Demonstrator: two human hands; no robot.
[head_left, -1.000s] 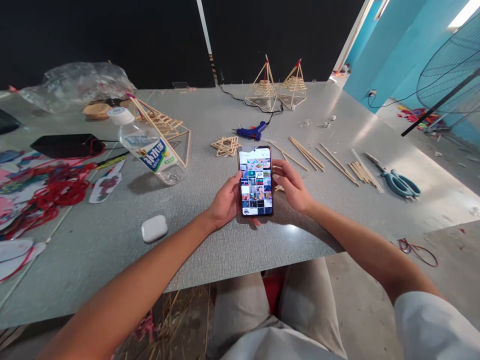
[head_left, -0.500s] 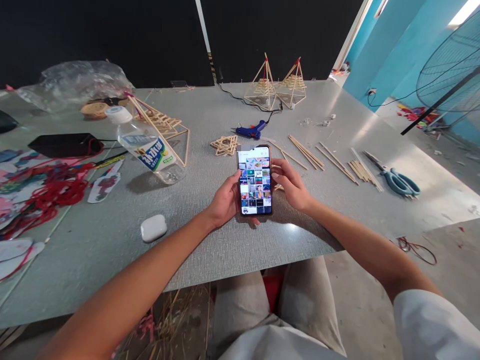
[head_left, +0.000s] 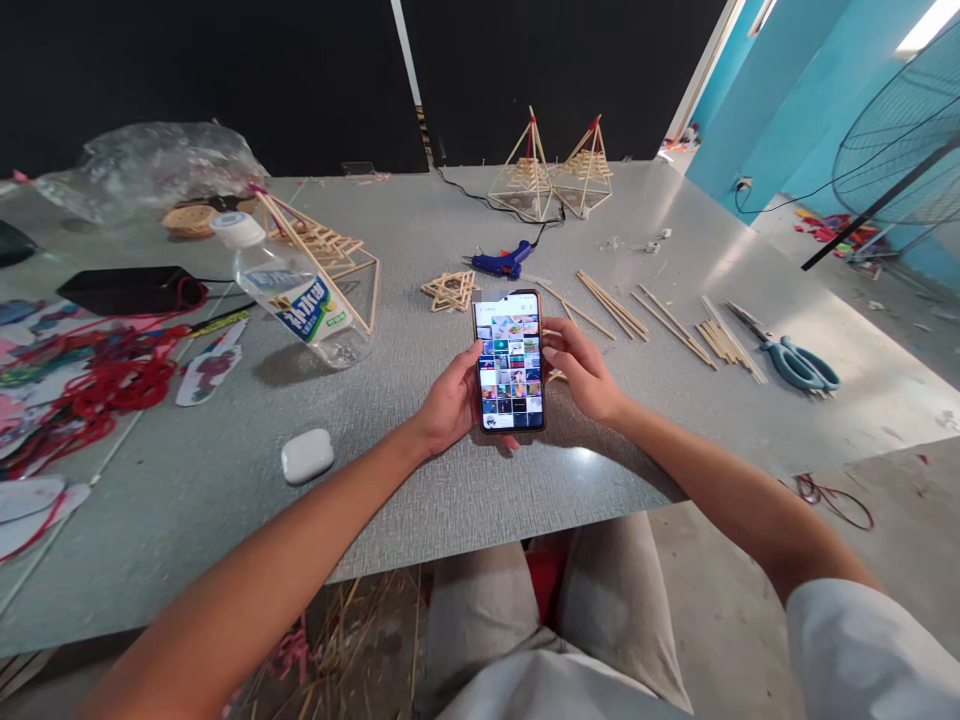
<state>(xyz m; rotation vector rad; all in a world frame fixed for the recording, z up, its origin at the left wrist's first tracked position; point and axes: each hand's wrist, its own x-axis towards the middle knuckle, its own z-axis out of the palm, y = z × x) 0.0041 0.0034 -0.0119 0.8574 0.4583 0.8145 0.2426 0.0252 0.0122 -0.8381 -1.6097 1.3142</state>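
The smartphone [head_left: 510,362], held over the grained grey table [head_left: 405,510], hides most fingers of the left hand [head_left: 450,400] gripping it; whether the loosely curled right hand [head_left: 585,372] touches its edge, I cannot tell. The smartphone's dark-rimmed screen glows with a grid of thumbnails, too small to read. Beyond lie a star-shaped wooden-stick frame [head_left: 450,291], a blue glue gun [head_left: 501,263] and thin straight sticks [head_left: 613,306]

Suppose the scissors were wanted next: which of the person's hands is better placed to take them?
Probably the right hand: the scissors lie out on its side, while the left hand is farther away and holds the phone.
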